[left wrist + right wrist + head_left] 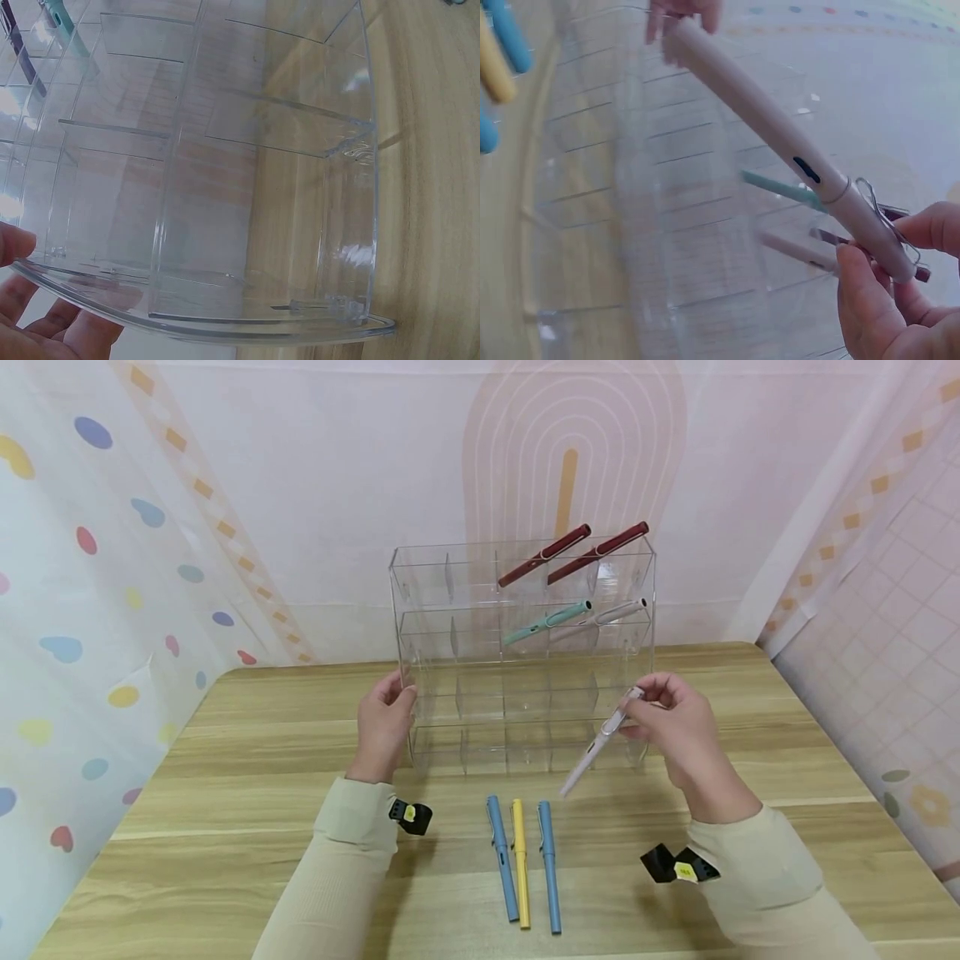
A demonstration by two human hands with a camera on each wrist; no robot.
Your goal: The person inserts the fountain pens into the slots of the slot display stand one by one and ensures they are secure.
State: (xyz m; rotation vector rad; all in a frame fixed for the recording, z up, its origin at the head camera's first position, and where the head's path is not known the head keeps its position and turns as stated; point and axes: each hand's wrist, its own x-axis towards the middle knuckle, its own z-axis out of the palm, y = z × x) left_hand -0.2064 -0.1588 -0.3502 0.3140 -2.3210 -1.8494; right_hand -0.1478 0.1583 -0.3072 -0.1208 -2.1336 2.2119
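My right hand [678, 727] pinches a pale pinkish pen [597, 747] by its clip end, between thumb and fingers. The pen slants down to the left, in front of the lower right of a clear acrylic pen rack [480, 735]. In the right wrist view its clip and small dark window show. My left hand [385, 722] grips the rack's left side panel, thumb in front and fingers behind. Two dark red pens [545, 556] lean in the top tier. One tier lower lean a mint green pen [547, 622] and another pale pen [603, 618].
On the wooden table [262, 760], before the rack, lie a blue pen [502, 858], a yellow pen [521, 864] and a second blue pen [550, 868], roughly side by side. A patterned curtain [337, 485] hangs behind the table and along its sides.
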